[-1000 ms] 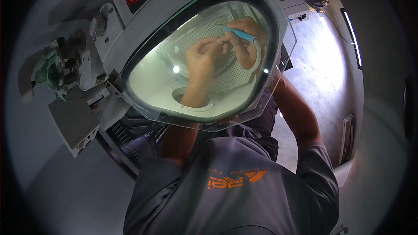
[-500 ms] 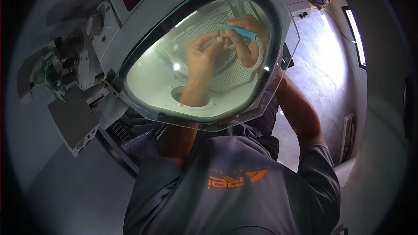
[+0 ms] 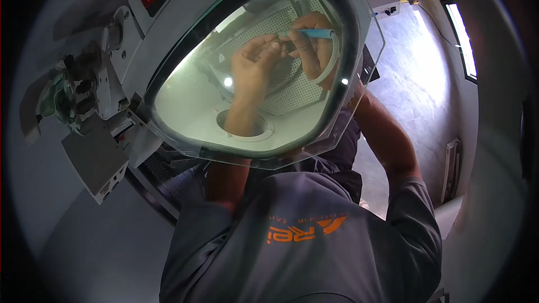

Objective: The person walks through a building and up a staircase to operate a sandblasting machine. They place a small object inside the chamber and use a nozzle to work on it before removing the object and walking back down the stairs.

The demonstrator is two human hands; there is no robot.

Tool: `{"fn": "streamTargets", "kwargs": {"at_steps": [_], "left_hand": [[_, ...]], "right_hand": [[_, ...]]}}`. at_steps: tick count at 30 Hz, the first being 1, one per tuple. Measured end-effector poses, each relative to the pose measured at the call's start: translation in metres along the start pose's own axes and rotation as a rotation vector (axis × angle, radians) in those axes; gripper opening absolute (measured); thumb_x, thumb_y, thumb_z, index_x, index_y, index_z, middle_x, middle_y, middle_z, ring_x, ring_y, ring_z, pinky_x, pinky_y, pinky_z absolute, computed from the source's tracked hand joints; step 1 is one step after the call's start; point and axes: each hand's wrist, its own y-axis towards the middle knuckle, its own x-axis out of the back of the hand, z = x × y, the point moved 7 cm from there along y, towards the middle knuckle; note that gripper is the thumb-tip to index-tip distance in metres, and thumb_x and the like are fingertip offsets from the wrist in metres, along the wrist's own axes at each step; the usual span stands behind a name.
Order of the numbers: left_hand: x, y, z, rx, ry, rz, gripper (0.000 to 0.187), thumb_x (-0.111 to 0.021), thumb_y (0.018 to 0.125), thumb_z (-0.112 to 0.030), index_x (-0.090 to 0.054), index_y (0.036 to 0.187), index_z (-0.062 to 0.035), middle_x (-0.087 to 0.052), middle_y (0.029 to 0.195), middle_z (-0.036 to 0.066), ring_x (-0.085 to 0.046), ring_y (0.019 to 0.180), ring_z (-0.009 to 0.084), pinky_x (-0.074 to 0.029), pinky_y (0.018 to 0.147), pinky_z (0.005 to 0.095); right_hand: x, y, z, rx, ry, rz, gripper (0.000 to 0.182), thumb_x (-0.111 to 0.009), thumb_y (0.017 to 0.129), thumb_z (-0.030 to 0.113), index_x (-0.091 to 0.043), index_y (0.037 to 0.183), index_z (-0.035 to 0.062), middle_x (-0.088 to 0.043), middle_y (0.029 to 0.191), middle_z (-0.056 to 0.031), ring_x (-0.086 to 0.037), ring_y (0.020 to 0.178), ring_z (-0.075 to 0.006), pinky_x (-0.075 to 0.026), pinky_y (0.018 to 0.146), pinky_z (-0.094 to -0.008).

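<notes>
Inside the grey box (image 3: 178,14), behind the window (image 3: 193,92), the right hand (image 3: 311,50) is grasping the blue pen (image 3: 315,33), whose tip points toward the left hand (image 3: 254,62); the left fingers are pinched together, but whether they grip some small thing, I cannot tell; if the pen slips, its tip could scratch these fingers, because they are so near; the bent hose (image 3: 332,64) could also drag the pen aside, if it becomes tight.

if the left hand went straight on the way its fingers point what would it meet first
Probably the right hand, just ahead, or the tip of the blue handpiece it holds; unclear depth leaves the order uncertain.
</notes>
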Motion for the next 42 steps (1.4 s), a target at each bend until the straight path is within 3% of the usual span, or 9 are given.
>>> {"fn": "streamTargets", "kwargs": {"at_steps": [6,13,24,27,32,42], "left_hand": [[0.007,0.008,0.001,-0.056,0.081,0.012,0.03,-0.069,0.089,-0.004,-0.061,0.112,0.0136,-0.069,0.096,0.019,-0.07,0.084,0.022,-0.058,0.08,0.0304],[0.004,0.006,-0.01,-0.057,0.217,0.014,0.027,-0.07,0.088,-0.005,-0.064,0.11,0.0108,-0.071,0.091,0.016,-0.07,0.082,0.0195,-0.056,0.077,0.0289],[0.003,0.005,-0.016,-0.035,0.289,0.028,0.025,-0.069,0.089,-0.003,-0.064,0.11,0.0101,-0.072,0.091,0.016,-0.071,0.082,0.0197,-0.057,0.077,0.0289],[0.003,0.005,-0.015,-0.02,0.289,0.02,0.025,-0.069,0.089,-0.003,-0.064,0.11,0.0108,-0.072,0.091,0.017,-0.071,0.082,0.02,-0.057,0.078,0.0293],[0.002,0.004,-0.017,-0.02,0.251,0.032,0.027,-0.069,0.089,-0.003,-0.063,0.11,0.0117,-0.072,0.091,0.018,-0.07,0.083,0.021,-0.057,0.079,0.0302],[0.004,0.005,-0.015,-0.023,0.304,0.025,0.028,-0.069,0.089,-0.006,-0.064,0.11,0.0111,-0.072,0.091,0.016,-0.071,0.082,0.0194,-0.056,0.077,0.0296]], "right_hand": [[-0.002,0.0,-0.008,-0.145,0.06,0.0,0.028,-0.054,0.102,0.025,-0.054,0.104,-0.002,-0.061,0.091,-0.0123,-0.069,0.076,-0.0158,-0.061,0.063,-0.0281],[-0.001,0.002,-0.005,-0.129,0.043,-0.017,0.029,-0.057,0.101,0.026,-0.058,0.097,-0.0017,-0.062,0.079,-0.0101,-0.069,0.072,-0.0148,-0.061,0.062,-0.0283],[-0.001,0.003,-0.002,-0.123,0.016,-0.008,0.026,-0.058,0.1,0.025,-0.059,0.096,-0.0016,-0.062,0.078,-0.0104,-0.07,0.073,-0.0145,-0.061,0.062,-0.0279],[-0.002,0.002,0.002,-0.002,-0.024,-0.006,0.025,-0.059,0.1,0.024,-0.059,0.097,-0.0012,-0.063,0.078,-0.0098,-0.069,0.073,-0.0142,-0.061,0.062,-0.0279],[-0.005,-0.001,-0.012,-0.099,0.009,0.008,0.023,-0.058,0.1,0.023,-0.058,0.098,-0.0008,-0.063,0.079,-0.0092,-0.069,0.075,-0.0137,-0.06,0.063,-0.0273],[-0.001,0.006,0.011,0.0,0.023,-0.017,0.021,-0.058,0.101,0.019,-0.058,0.097,-0.0021,-0.066,0.08,-0.012,-0.071,0.074,-0.0155,-0.061,0.064,-0.0282]]}}
